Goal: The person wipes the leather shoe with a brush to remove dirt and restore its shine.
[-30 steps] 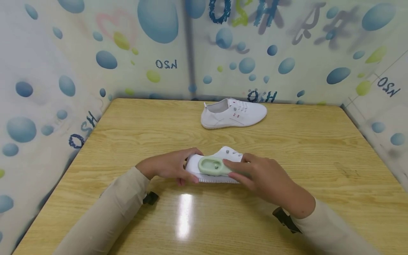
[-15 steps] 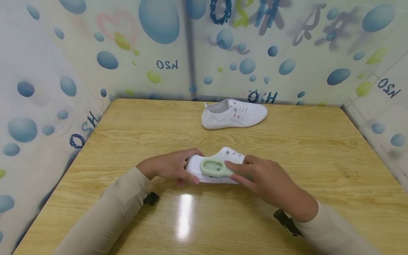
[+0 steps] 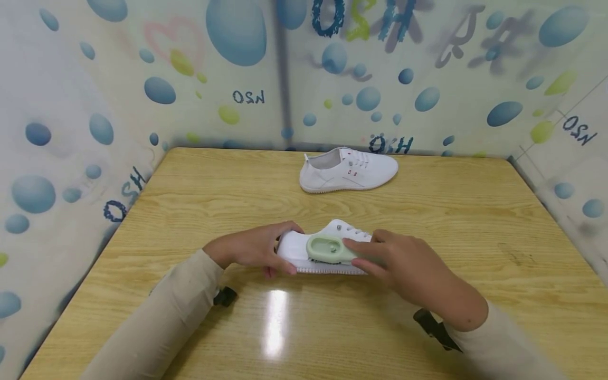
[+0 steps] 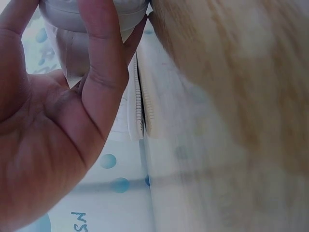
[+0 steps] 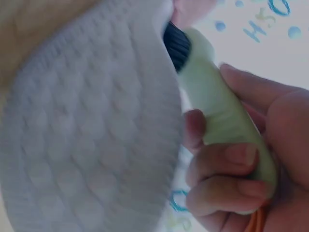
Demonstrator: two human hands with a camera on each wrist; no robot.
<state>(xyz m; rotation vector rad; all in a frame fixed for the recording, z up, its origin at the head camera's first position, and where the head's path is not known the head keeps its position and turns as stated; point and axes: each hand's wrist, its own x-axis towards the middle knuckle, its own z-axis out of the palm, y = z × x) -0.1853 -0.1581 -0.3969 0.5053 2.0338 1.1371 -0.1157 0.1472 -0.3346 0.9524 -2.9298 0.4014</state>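
Observation:
A white lace-up shoe [image 3: 295, 248] is held near the front of the table, heel to the left, its side turned up toward me. My left hand [image 3: 254, 245] grips it round the heel; the left wrist view shows the fingers [image 4: 104, 53] curled over that end. In my right hand [image 3: 404, 269] is a pale green brush [image 3: 328, 249], its handle wrapped by the fingers. Dark bristles [image 5: 176, 47] press against the shoe's side. The right wrist view shows the bumpy sole [image 5: 91, 140] close by. The right hand covers the toe in the head view.
A second white shoe [image 3: 349, 170] stands upright at the back of the wooden table [image 3: 214, 184], toe pointing right. Behind the table rises a wall [image 3: 313, 79] with blue and green spots. An orange cord [image 5: 256, 221] hangs at the brush handle's end.
My right hand and the brush have slid a little to the right along the shoe's side, toward the toe. The left hand and the far shoe have stayed in place.

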